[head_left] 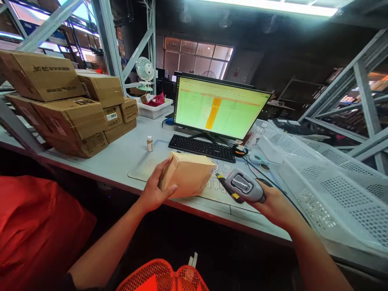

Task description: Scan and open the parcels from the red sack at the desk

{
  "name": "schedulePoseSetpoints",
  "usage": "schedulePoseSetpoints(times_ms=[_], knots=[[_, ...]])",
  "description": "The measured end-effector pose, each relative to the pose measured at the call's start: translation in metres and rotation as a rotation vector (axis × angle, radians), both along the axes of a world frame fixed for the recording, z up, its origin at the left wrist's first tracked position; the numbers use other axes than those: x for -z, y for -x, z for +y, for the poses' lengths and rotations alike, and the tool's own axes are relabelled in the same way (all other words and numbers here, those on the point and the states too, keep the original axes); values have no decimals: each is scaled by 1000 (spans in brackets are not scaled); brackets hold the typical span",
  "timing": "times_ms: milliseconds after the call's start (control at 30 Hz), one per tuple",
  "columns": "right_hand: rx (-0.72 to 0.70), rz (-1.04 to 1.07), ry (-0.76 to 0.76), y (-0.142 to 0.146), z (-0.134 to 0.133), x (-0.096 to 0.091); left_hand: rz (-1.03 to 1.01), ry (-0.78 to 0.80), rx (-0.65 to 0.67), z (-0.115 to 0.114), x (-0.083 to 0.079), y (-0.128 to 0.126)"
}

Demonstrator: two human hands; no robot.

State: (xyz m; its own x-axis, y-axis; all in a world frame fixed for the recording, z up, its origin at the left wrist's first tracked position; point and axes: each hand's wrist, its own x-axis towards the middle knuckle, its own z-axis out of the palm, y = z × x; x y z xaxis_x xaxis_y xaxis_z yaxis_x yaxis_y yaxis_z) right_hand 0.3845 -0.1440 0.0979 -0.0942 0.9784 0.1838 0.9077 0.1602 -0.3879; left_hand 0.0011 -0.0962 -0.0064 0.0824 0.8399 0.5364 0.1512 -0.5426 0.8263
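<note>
My left hand (155,190) grips a small brown cardboard box (189,173) by its left end, holding it just above the desk mat (142,169). My right hand (273,202) is closed around a grey handheld barcode scanner (244,185), whose head points left at the box from a short gap. Behind them sit a black keyboard (201,147) and a monitor (220,107) showing a green spreadsheet.
Stacked cardboard boxes (65,109) fill the desk's left side. A small bottle (149,143) stands by the mat. White perforated baskets (327,182) lie on the right. A red mesh basket (163,277) and red bag (33,226) sit below the desk edge. Metal shelving frames both sides.
</note>
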Motion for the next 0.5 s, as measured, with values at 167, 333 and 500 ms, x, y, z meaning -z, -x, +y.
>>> schedulePoseSetpoints(times_ms=[167, 333, 500], knots=[[290, -225, 94, -41, 58, 51, -123, 64, 53, -10, 3, 16], [402, -280, 171, -51, 76, 77, -258, 213, 154, -26, 0, 41], [29, 112, 131, -6, 15, 36, -90, 290, 367, -36, -24, 44]])
